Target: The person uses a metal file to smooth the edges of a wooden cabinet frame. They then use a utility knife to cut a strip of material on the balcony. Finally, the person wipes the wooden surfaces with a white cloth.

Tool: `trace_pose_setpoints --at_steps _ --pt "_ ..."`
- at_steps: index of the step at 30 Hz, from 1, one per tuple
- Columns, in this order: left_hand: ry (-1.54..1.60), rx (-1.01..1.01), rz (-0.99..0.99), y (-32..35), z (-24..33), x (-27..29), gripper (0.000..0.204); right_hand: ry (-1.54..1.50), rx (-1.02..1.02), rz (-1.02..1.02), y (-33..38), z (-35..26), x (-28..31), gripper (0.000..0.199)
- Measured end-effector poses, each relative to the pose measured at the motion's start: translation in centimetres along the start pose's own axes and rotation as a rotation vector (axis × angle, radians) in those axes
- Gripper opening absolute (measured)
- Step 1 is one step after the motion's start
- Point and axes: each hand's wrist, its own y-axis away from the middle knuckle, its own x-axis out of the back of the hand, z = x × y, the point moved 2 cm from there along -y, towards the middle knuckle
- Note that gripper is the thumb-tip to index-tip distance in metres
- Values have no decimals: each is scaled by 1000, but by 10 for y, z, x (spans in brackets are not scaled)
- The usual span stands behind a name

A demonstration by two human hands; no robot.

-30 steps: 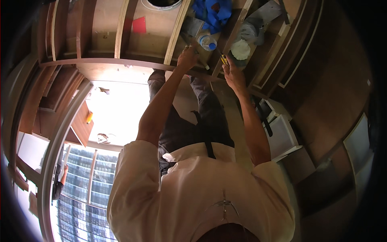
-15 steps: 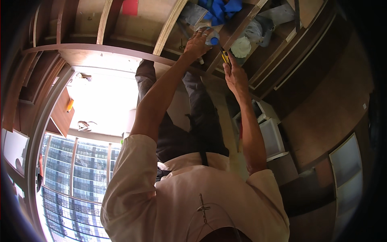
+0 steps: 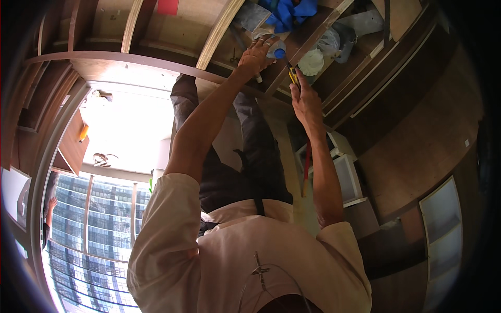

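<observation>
My left hand [image 3: 254,58] is closed around a clear plastic bottle [image 3: 273,48] with a blue cap [image 3: 280,53], which lies on its side inside the wooden framework. In my right hand [image 3: 307,104] is a yellow and black utility knife [image 3: 293,76]. Its dark tip points up toward the bottle's cap end; whether it touches the bottle I cannot tell. My left fingers hide much of the bottle's body.
Wooden slats [image 3: 222,34] divide the framework into compartments. Blue cloth or plastic [image 3: 287,14], a clear plastic bag [image 3: 327,40] and a whitish crumpled item [image 3: 311,62] lie around the bottle. A white open cabinet [image 3: 347,177] stands right of my legs. Another person's hand [image 3: 52,202] shows at the far left.
The whole view has shifted slightly. Both hands keep their holds on the bottle and the knife, with little movement. More of the other person's hand shows at the left.
</observation>
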Motion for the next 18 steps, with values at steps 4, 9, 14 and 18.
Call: trace_pose_setpoints --at_steps 4,9,14,18 --pt "22 -20 2 0 -3 -2 80 109 105 25 -4 1 3 50" --pt "51 -73 30 -1 -3 -3 78 230 112 -43 -12 1 14 52" --pt "31 -51 -8 -1 -1 -1 76 -1 -33 -119 -17 -3 14 50" --pt "46 -25 -37 -1 -1 0 77 -32 -27 -91 -17 -5 11 50"
